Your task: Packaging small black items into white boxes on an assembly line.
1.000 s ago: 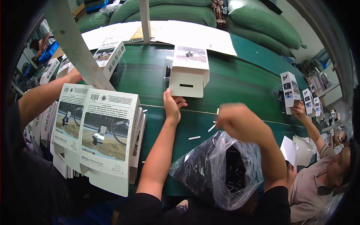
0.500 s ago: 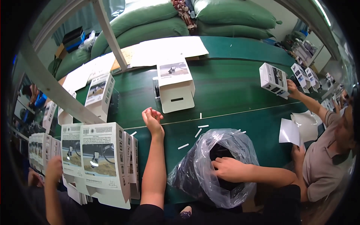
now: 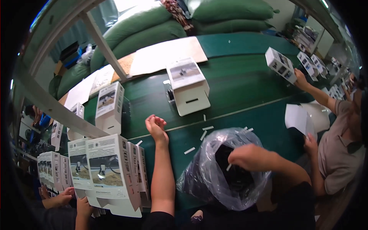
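Right hand [image 3: 250,157], over the clear bag [image 3: 207,170] of dark parts [image 3: 238,183], appears to pinch a white strip [image 3: 229,167]; a loosened pinch could drop it among them. Left hand [image 3: 156,128], loosely curled, seems empty; an open carton [image 3: 192,102] stands beyond it.

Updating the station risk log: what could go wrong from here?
1. The right hand is at the open plastic bag; the bag's loose rim might snag it.
2. White strips lie loose on the green table; one could get brushed off.
3. The printed carton's slotted flap sticks out near the left hand, which might bump it.
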`<state>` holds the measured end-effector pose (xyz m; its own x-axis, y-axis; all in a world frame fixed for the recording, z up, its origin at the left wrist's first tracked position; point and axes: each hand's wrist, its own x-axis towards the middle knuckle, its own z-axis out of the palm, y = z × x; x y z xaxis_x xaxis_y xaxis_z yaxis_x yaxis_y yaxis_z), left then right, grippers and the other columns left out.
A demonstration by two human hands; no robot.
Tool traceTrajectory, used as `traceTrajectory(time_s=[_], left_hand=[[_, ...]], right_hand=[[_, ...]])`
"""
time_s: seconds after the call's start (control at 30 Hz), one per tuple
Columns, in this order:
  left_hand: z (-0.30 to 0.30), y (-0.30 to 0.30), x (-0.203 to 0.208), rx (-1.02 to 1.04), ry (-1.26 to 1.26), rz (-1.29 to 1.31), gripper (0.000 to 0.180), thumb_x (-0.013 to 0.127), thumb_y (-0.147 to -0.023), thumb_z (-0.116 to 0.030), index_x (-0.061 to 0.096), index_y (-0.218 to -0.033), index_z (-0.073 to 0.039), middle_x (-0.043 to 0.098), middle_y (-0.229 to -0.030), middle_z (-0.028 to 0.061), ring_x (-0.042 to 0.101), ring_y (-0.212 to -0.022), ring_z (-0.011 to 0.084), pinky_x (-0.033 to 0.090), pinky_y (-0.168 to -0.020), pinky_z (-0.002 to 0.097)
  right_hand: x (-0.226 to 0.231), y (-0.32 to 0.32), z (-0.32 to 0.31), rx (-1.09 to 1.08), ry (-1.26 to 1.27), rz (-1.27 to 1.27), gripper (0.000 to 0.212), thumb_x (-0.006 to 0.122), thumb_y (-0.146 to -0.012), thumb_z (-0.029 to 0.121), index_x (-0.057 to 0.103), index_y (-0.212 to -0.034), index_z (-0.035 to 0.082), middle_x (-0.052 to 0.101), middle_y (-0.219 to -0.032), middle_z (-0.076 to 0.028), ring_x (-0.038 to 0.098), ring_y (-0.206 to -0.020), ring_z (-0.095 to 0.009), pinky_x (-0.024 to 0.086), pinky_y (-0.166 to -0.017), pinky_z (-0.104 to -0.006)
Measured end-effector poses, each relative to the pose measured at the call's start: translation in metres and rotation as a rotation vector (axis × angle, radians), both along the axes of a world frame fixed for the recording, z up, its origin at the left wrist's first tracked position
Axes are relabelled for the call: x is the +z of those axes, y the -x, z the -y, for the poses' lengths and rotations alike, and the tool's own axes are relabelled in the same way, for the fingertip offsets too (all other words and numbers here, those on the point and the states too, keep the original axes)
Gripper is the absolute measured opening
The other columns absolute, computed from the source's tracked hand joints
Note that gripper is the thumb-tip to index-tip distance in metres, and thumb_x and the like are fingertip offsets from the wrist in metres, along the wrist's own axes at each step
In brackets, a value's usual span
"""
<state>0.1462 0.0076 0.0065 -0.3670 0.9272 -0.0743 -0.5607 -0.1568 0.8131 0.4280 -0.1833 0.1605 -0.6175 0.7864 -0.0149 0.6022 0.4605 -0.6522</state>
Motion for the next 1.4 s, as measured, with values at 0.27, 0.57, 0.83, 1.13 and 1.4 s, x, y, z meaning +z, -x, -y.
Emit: traceTrajectory(time_s=[0.27, 0.57, 0.83, 1.13, 1.4], left_hand=[[-0.012, -0.033, -0.016, -0.036, -0.005, -0.042, 0.017, 0.044, -0.091, -0.014, 0.047, -0.105, -0.004, 0.052, -0.080, 0.0040, 0.052, -0.067, 0.0117, 0.045, -0.059, 0.0236], [-0.003, -0.077, -0.052, -0.093, 0.067, -0.084, 0.016, 0.045, -0.090, -0.009, 0.049, -0.104, -0.003, 0.053, -0.080, 0.0056, 0.052, -0.068, 0.0129, 0.046, -0.059, 0.0232], [-0.028, -0.086, -0.057, -0.024, -0.022, -0.120, 0.017, 0.044, -0.090, -0.008, 0.051, -0.104, -0.002, 0.055, -0.082, 0.0073, 0.053, -0.071, 0.0137, 0.047, -0.063, 0.0228], [-0.003, -0.056, -0.030, 0.041, 0.026, -0.173, 0.014, 0.046, -0.087, -0.004, 0.051, -0.100, -0.003, 0.054, -0.077, 0.0062, 0.054, -0.067, 0.0135, 0.046, -0.059, 0.0223], [0.010, -0.016, -0.008, 0.203, -0.077, 0.195, 0.024, 0.040, -0.093, -0.028, 0.047, -0.097, -0.005, 0.054, -0.068, 0.0046, 0.052, -0.056, 0.0126, 0.044, -0.049, 0.0233]], right_hand=[[-0.001, -0.078, -0.008, -0.534, 0.173, -0.507, 0.014, 0.065, -0.076, -0.004, 0.065, -0.088, 0.000, 0.064, -0.074, -0.004, 0.055, -0.063, -0.009, 0.043, -0.058, -0.0200], [-0.036, -0.194, 0.036, -0.731, 0.218, -0.232, 0.011, 0.060, -0.078, -0.003, 0.065, -0.086, 0.000, 0.062, -0.070, -0.003, 0.052, -0.060, -0.008, 0.039, -0.055, -0.0193], [-0.111, -0.292, 0.150, -0.720, 0.772, -0.059, 0.013, 0.059, -0.075, 0.004, 0.066, -0.085, 0.000, 0.062, -0.068, -0.005, 0.054, -0.057, -0.012, 0.042, -0.055, -0.0223], [-0.072, -0.210, 0.091, -0.816, 0.065, 0.040, 0.014, 0.057, -0.077, 0.003, 0.064, -0.089, 0.002, 0.063, -0.085, -0.009, 0.057, -0.072, -0.020, 0.047, -0.067, -0.0255], [-0.055, -0.022, 0.037, 0.017, -0.500, 0.166, 0.011, 0.059, -0.075, 0.007, 0.060, -0.086, 0.007, 0.054, -0.082, -0.006, 0.050, -0.077, -0.024, 0.044, -0.068, -0.0298]])
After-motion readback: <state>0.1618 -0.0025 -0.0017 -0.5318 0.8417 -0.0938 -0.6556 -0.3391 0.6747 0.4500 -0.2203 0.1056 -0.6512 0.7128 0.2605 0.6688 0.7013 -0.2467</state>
